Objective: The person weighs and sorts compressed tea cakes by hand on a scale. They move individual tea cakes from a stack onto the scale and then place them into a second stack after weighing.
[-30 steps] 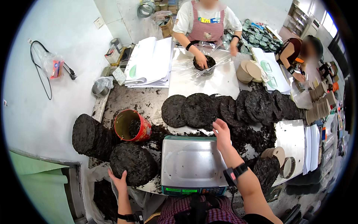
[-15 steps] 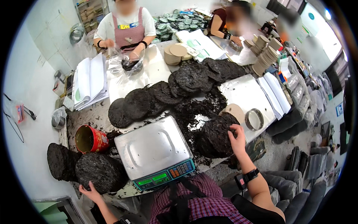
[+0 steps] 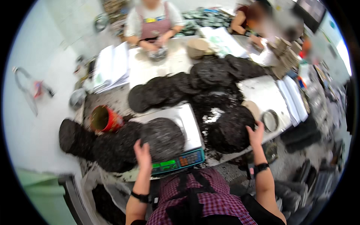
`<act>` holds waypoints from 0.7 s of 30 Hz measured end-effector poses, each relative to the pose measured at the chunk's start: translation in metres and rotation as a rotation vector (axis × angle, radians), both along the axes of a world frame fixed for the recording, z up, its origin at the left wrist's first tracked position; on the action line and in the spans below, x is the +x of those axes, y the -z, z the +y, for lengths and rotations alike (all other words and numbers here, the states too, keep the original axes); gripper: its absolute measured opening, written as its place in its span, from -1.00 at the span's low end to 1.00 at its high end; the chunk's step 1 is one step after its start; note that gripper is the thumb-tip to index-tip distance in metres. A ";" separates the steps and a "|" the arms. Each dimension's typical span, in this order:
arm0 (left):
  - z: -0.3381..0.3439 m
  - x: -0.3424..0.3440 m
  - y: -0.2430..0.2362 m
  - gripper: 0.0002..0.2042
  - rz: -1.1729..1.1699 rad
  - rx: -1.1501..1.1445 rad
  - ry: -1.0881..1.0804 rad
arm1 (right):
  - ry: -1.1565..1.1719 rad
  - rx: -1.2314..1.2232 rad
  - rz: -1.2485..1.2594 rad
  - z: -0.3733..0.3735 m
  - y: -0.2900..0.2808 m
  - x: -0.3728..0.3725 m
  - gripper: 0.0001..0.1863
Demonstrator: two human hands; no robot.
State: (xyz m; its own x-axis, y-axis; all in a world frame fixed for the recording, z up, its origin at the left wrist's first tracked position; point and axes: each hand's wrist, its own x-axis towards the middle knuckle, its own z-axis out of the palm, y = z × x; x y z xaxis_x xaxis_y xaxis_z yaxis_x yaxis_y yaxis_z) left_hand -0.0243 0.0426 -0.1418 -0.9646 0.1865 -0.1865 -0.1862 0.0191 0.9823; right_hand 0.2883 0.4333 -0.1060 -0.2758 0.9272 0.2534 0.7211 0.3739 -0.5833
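Observation:
A dark, rough, pressed round cake lies on the steel pan of a digital scale, covering much of it. At its left edge is my left hand, fingers apart and slightly blurred; whether it still touches the cake is hard to tell. My right hand rests its spread fingers against the right side of a stack of similar dark cakes, holding nothing. More dark cakes are stacked left of the scale, partly behind the one on the pan.
A red tin lies tilted beyond the left stacks. Overlapping dark cakes cross the table, with loose crumbs around. A metal ring and white paper sheets are at right. Two people work across the table.
My left hand has moved right from the left stack to the scale, where a dark cake now lies on the formerly bare pan. My right hand stays by its stack. The view has shifted.

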 end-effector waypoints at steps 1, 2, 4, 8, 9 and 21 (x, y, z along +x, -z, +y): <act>0.007 0.001 0.013 -0.49 -0.001 -0.043 0.088 | 0.007 -0.021 0.026 0.008 0.009 0.009 -0.50; 0.018 0.008 -0.007 -0.45 -0.061 -0.129 0.188 | -0.040 -0.082 0.151 0.021 0.020 0.023 -0.52; 0.011 0.012 -0.028 -0.39 0.008 -0.333 0.321 | -0.059 -0.272 0.376 0.028 0.020 0.025 -0.57; -0.030 0.010 -0.062 -0.22 0.620 -0.833 0.368 | -0.065 -0.837 0.851 0.015 -0.050 0.009 -0.62; -0.035 0.008 -0.070 -0.17 0.714 -0.954 0.414 | -0.042 -0.860 0.891 0.019 -0.055 0.004 -0.60; -0.087 -0.043 -0.101 -0.59 0.991 -0.691 0.112 | -0.113 -0.022 0.088 0.077 0.009 0.071 -0.46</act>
State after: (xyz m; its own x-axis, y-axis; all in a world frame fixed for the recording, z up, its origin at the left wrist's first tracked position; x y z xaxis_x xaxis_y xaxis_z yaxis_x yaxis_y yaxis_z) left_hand -0.0670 -0.0444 -0.0412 -0.7304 0.4311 0.5298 0.6765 0.5636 0.4740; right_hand 0.3594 0.5108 -0.1147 -0.3566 0.8971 0.2609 0.6206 0.4362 -0.6516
